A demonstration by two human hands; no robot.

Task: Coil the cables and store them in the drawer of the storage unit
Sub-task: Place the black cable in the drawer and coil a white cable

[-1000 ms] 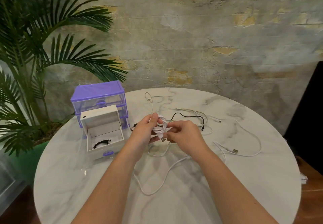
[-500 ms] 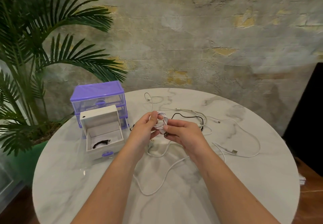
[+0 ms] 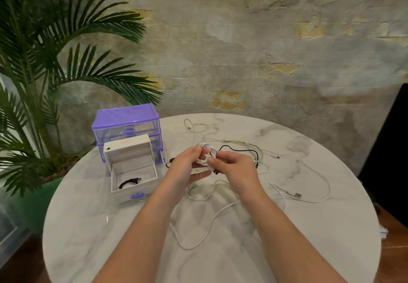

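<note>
I am holding the small white coiled cable (image 3: 206, 155) between both hands above the middle of the round marble counter (image 3: 309, 227). My left hand (image 3: 184, 169) is closed on the left side of the coil, the thumb on top. My right hand (image 3: 235, 168) is pinching the coil on its right side, near the dark USB plug (image 3: 216, 171) that is sticking out below. Compared with a second ago, the coil is sitting a little higher and my right hand has moved over the plug end, so I judge that I am finishing the last wrap and tucking the end. The coil is almost ready for storing.

The white pulled-out drawer (image 3: 152, 180) of the purple plastic storage unit (image 3: 125, 120) is standing open to my left, with one small black coiled cable (image 3: 130, 182) already lying inside. More cables are waiting loose on the counter: a long white cable with a USB plug (image 3: 297, 195) to the right, a thin black cable (image 3: 238, 150) behind my hands, and another white cable (image 3: 194, 223) curving under my forearms.

The counter is pale with grey veins. Behind it is a rough, worn plaster wall (image 3: 242, 51), and a green palm plant (image 3: 44, 62) is standing at the left.
</note>
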